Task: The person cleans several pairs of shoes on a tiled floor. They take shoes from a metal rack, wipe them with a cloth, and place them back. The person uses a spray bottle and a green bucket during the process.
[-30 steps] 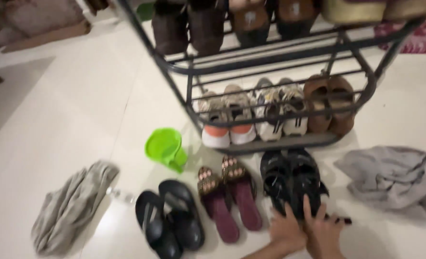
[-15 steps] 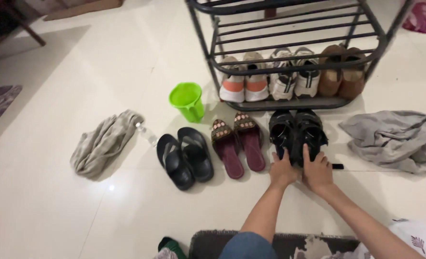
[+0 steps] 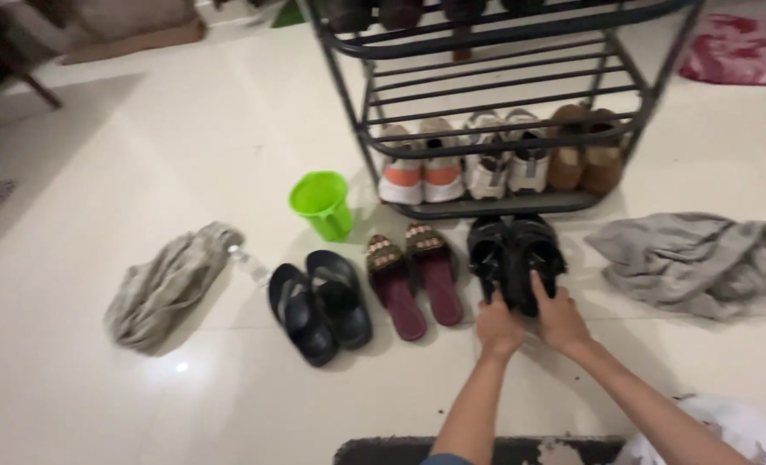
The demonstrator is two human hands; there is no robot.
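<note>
Nearest the camera, a dark mat edge (image 3: pixel 478 449) runs along the bottom, with a white patterned cloth (image 3: pixel 728 435) at the lower right. From there 2 bare forearms reach forward over the pale tiled floor (image 3: pixel 99 405).

The left hand (image 3: pixel 498 328) and the right hand (image 3: pixel 560 317) sit close together, almost touching, both at the heel end of the pair of black sandals (image 3: pixel 515 258). The left hand's fingers curl onto the heel of the left sandal; how tightly they close I cannot tell. The right hand lies on the right sandal with its fingers spread a little and 1 finger stretched forward along the upper. The sandals lie side by side on the floor, toes toward the rack, just in front of its lowest shelf.

Just left of them lie 2 maroon slippers (image 3: pixel 413 277) with beaded straps, then 2 black flip-flops (image 3: pixel 318 303). Further left a grey cloth (image 3: pixel 166 284) is bunched on the floor; another grey cloth (image 3: pixel 689 261) lies to the right of the sandals.

Beyond the slippers stands a green plastic jug (image 3: pixel 321 203), near the corner of the dark metal shoe rack (image 3: pixel 504 142). Its bottom shelf holds white and orange sneakers (image 3: pixel 422 172), white sneakers (image 3: pixel 505 164) and brown shoes (image 3: pixel 583 157).
</note>
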